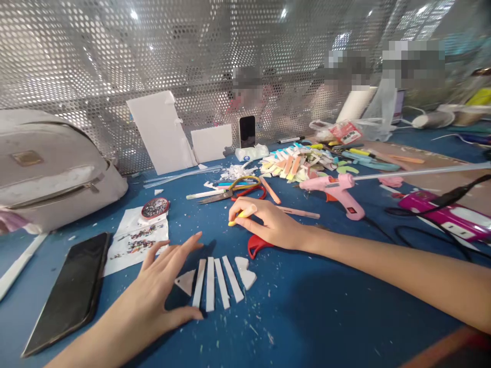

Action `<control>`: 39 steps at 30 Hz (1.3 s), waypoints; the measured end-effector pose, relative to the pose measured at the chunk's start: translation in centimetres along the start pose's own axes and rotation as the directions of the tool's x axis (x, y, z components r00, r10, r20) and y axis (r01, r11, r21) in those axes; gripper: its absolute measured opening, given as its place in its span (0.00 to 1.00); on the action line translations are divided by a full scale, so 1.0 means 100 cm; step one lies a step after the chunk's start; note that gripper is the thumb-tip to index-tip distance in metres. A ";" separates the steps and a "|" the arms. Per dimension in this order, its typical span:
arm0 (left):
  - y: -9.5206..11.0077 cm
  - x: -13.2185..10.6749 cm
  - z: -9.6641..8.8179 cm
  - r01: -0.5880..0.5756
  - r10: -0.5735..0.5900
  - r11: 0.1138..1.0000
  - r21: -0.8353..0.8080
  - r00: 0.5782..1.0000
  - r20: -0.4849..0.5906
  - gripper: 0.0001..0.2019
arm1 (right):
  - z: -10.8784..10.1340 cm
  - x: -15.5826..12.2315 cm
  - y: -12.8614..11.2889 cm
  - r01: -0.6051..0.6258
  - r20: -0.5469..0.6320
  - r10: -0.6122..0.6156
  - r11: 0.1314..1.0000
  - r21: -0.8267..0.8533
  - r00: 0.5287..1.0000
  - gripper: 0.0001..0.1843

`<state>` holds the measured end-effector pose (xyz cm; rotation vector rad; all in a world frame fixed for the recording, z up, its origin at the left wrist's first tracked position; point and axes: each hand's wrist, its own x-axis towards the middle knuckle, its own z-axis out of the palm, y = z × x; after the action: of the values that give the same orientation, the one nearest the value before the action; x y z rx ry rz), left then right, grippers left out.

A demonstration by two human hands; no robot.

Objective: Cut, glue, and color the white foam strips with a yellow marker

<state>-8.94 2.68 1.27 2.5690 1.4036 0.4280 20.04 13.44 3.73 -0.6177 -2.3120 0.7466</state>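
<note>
Pink glue gun (pixel 339 190) right of the right hand (pixel 274 222); its dark cable trails behind the right forearm. Scissors (pixel 228 193) with yellow and red handles lie just beyond that hand, among pens. Red object (pixel 258 246) pokes out by the right wrist, partly hidden. Pile of coloured strips (pixel 295 163) farther back; magenta power strip (pixel 445 217) far right. Dark phone (pixel 71 291) beside the left forearm. White sheet (pixel 118 260) with dark specks and red-rimmed dish (pixel 168 206) beyond the left hand (pixel 164 281); pale backpack (pixel 57 179) behind.

Perforated metal panel (pixel 115 61) bounds the back; 2 white boards stand before it. Blue tabletop (pixel 314 317), littered with shreds, spreads right of the cut pieces, below the right forearm.

Right fingertips pinch a small yellow piece (pixel 241 215), raised beyond 4 white strips (pixel 210 283). Left fingers spread apart, thumb tip at the nearest strip's lower end; contact unclear. White triangle (pixel 186 282) between left thumb and fingers; notched white piece (pixel 246 273) right of the strips.
</note>
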 end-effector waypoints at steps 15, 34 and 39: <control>-0.028 0.013 -0.024 0.018 0.009 0.983 -0.182 0.989 0.147 0.07 | 0.002 -0.001 -0.004 0.006 0.013 -0.006 1.000 -0.014 1.000 0.08; 0.006 0.022 -0.015 0.050 -0.026 0.964 -0.262 0.996 0.091 0.05 | 0.006 0.003 0.007 -0.032 -0.068 0.036 0.998 0.059 0.997 0.10; 0.006 0.022 -0.012 0.083 -0.059 0.958 -0.274 0.994 0.094 0.04 | 0.006 0.002 0.007 -0.053 -0.059 0.057 0.996 0.071 0.997 0.10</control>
<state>-7.76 4.22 2.91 2.2781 1.2995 0.4621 19.66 13.83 3.00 -0.6655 -2.2122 0.8186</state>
